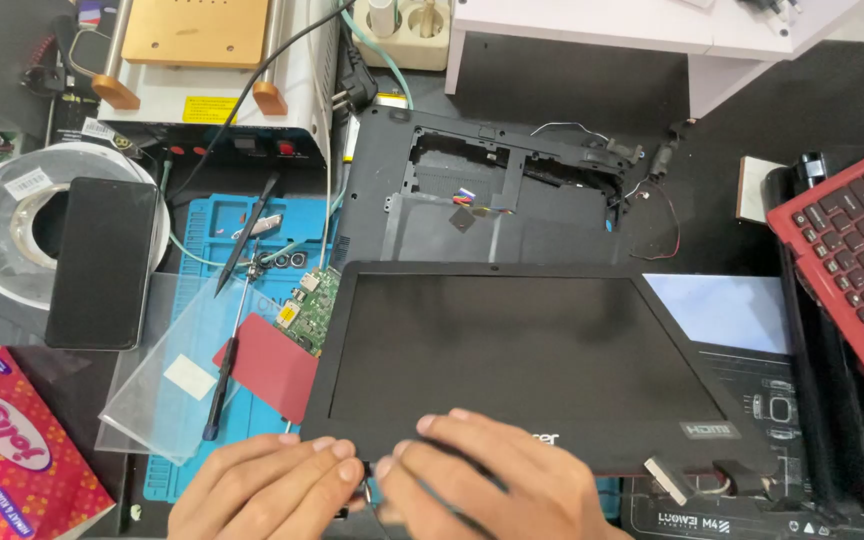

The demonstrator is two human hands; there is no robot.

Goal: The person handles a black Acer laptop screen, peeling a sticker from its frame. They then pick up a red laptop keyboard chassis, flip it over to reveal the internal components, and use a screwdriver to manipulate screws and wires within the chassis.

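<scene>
- Centrally, a detached black-framed laptop screen panel [532,365] lies flat, glass up, on the work surface; its long axis runs left to right, and its hinge edge faces the person at the bottom of the view.
- Left hand [267,490]: rests at the panel's near-left corner, fingers curled downward and held together, fingertips touching the bezel edge. Whether it pinches anything cannot be told.
- Right hand [477,480]: lies over the panel's near edge just beside the left hand, fingers bent and pressed together on the bezel; the thumb tips of both hands nearly meet.
- A bare metal hinge bracket [664,474] protrudes from the panel's near-right corner.
- Behind the panel lies a black plastic laptop base shell [492,190], emptied, with loose wires at its far-right corner.
- A green circuit board [310,308] shows at the panel's left edge, above a dark red flat cover [270,368].
- A blue silicone repair mat [202,250] carries a black-handled screwdriver [224,375] and black tweezers [248,235].
- A black smartphone [102,262] lies face down at far left, well apart.
- A red laptop keyboard [857,255] sits at the right edge.
</scene>
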